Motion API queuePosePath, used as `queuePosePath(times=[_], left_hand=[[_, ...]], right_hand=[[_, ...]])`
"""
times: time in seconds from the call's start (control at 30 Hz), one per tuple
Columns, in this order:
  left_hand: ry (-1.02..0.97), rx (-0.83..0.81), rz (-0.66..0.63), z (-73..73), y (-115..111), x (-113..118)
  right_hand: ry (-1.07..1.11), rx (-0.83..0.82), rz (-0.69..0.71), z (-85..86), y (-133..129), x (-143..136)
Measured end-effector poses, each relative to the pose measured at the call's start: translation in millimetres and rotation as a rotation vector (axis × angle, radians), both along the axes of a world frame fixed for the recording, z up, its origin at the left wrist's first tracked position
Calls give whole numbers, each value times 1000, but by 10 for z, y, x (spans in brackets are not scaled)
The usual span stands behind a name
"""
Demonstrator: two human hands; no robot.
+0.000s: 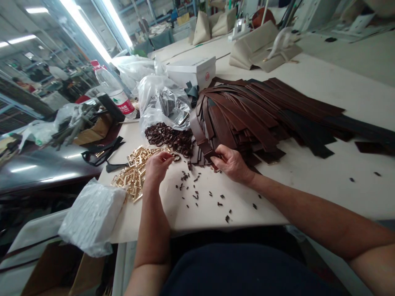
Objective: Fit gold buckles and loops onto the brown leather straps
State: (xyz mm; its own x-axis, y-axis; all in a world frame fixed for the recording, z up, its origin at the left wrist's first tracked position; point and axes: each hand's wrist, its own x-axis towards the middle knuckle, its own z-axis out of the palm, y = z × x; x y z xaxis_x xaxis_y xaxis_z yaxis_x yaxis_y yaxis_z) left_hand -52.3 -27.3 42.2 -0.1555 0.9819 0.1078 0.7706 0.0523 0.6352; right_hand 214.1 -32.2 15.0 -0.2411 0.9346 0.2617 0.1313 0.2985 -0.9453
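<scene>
My right hand (232,163) is closed on the end of a brown leather strap (202,137), which bends up and over toward the strap pile. At the left, my left hand (159,165) has thumb and fingertips pinched together beside a small dark ring (176,158); whether the ring is in the fingers is hard to tell. Behind it lies a heap of dark brown loops (169,137). Gold metal buckles (132,174) are piled left of my left hand. A large fan of brown straps (247,111) spreads behind my right hand.
Small dark scraps (196,196) dot the white table (185,220) near its front edge. Plastic bags (163,100), a bottle (121,102) and a white box (193,72) stand behind. A wrapped white package (92,216) sits at the left edge. Beige pieces (256,47) lie farther back.
</scene>
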Motion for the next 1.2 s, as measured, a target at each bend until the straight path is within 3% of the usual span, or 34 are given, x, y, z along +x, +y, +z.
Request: queuePosePath(times=[0.07, 0.3, 0.57, 0.8, 0.9, 0.97, 1.03, 1.13, 1.2], left_hand=[[73, -50, -8, -34, 6, -7], [-30, -211, -138, -82, -13, 206], [66, -233, -223, -81, -49, 431], [20, -186, -232, -148, -34, 423], [-37, -83, -202, -166, -10, 415], [-174, -14, -153, -175, 13, 433], [-443, 1, -124, -178, 33, 480], [-937, -77, -112, -175, 42, 597], [-1149, -140, -107, -176, 30, 680]], right_hand=[[-3, -12, 10, -8, 2, 0], [-11, -23, 20, 11, -12, 12], [-18, -27, 30, 28, -37, -10], [-27, -17, 23, 30, -27, -8], [-15, -37, 39, 28, -33, -9], [-3, -46, 53, 27, -43, -12], [-15, -30, 65, 23, -59, -16], [-70, 12, 85, 14, -85, -21], [-101, 27, 97, 7, -94, -23]])
